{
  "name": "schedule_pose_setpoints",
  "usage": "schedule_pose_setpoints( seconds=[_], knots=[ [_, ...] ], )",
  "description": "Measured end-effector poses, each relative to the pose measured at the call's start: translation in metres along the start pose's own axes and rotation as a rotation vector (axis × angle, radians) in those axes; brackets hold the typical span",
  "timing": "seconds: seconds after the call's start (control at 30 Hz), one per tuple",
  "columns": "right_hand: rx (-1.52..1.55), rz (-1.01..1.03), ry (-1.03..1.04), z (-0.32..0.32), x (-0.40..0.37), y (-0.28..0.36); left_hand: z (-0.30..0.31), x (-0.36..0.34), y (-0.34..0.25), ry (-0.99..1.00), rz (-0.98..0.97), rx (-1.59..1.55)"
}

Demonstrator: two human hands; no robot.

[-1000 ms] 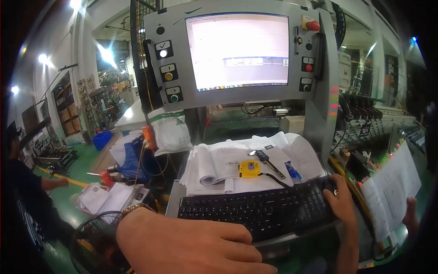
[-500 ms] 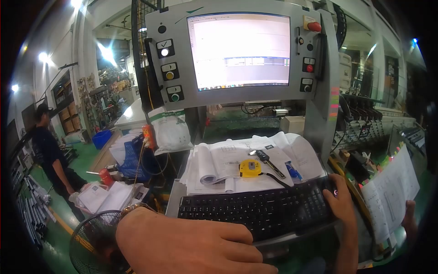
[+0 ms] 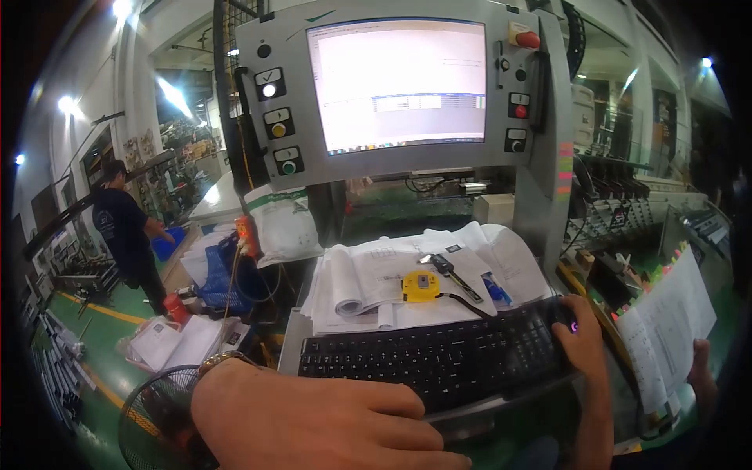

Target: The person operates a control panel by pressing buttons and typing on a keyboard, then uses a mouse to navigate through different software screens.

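Observation:
My left hand [image 3: 313, 415], with a band at the wrist, is large in the foreground, in front of the keyboard [image 3: 431, 356]. Its fingers are curled and their tips hidden, so I cannot see whether anything is in them. At the keyboard's right end, my right hand [image 3: 581, 341] rests curled over a dark computer mouse [image 3: 574, 324] with a small purple light. Behind the keyboard lie papers [image 3: 364, 266], bearing a yellow tape measure [image 3: 421, 287], a caliper-like tool [image 3: 457, 280] and a blue item [image 3: 497, 288].
A lit screen [image 3: 399, 74] stands above in a panel with buttons. At far right, another hand [image 3: 699, 362] holds tabbed sheets [image 3: 666, 325]. A person [image 3: 124, 223] stands at left near a blue bin [image 3: 167, 244]. A mesh fan [image 3: 160, 411] is at lower left; a white bag [image 3: 283, 223] hangs beside the panel.
The view has shifted slightly, moving the panel and desk a little left. The person at left has moved right, one arm now reaching toward the blue bin. My hands keep the same poses.

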State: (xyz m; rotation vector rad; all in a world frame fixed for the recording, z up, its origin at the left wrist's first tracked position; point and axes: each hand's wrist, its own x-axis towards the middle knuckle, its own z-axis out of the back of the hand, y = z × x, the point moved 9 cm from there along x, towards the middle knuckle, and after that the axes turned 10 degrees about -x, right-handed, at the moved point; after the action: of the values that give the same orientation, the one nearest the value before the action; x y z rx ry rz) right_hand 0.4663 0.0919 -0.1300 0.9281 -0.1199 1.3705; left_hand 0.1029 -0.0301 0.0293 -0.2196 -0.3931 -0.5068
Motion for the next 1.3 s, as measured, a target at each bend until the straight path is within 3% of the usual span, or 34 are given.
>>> schedule_pose_setpoints(
  seconds=[1.3],
  knots=[
    [-0.043, -0.068, -0.015, 0.003, 0.0, -0.008, 0.0, 0.005, 0.006, 0.009, 0.037, -0.04]
  ],
)
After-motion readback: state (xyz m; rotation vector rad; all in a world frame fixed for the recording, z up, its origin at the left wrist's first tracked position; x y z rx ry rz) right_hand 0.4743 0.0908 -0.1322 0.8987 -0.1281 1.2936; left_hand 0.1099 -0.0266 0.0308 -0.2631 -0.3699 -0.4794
